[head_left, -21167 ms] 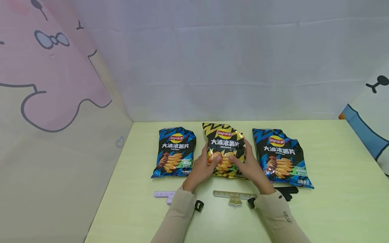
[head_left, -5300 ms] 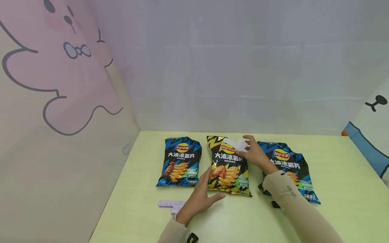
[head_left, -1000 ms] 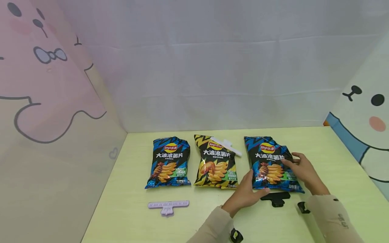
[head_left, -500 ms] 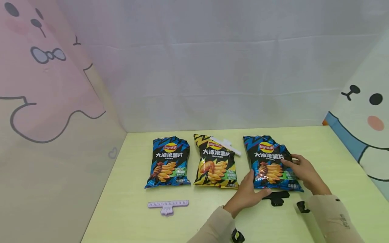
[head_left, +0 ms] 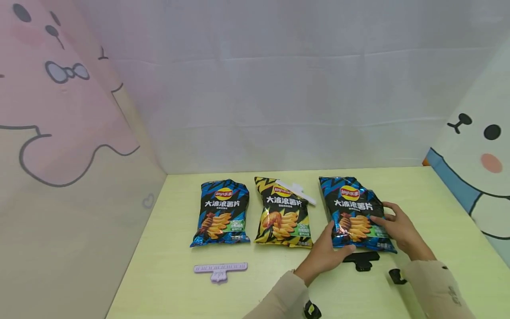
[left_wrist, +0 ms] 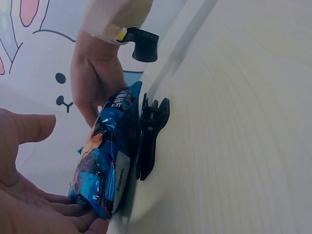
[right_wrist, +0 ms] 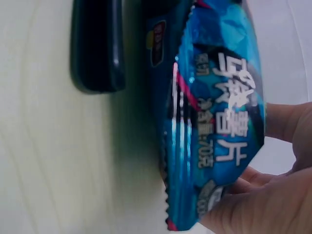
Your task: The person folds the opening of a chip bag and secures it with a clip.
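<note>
In the head view, the right-hand blue chip bag [head_left: 350,212] lies on the table between both hands. My right hand [head_left: 402,228] grips its right edge, thumb on the front and fingers at the side. My left hand [head_left: 324,257] touches the lower left edge with nearly straight fingers, thumb held apart; the left wrist view shows these fingertips at the bag's bottom corner. Just in front of the bag lies a black bag clip [head_left: 362,260], seen on edge in the left wrist view. In the right wrist view the bag's bottom seam [right_wrist: 178,146] stands close above the table.
A yellow-black chip bag [head_left: 280,221] lies in the middle with a white clip [head_left: 296,191] across its top right corner. Another blue chip bag [head_left: 223,217] lies at the left, a lilac clip [head_left: 220,270] in front of it. Walls enclose the table's back and sides.
Earlier both hands were on the yellow bag, with a gold-coloured clip before it; later the right hand held a white clip at its top. Since then both hands have moved to the right-hand blue bag.
</note>
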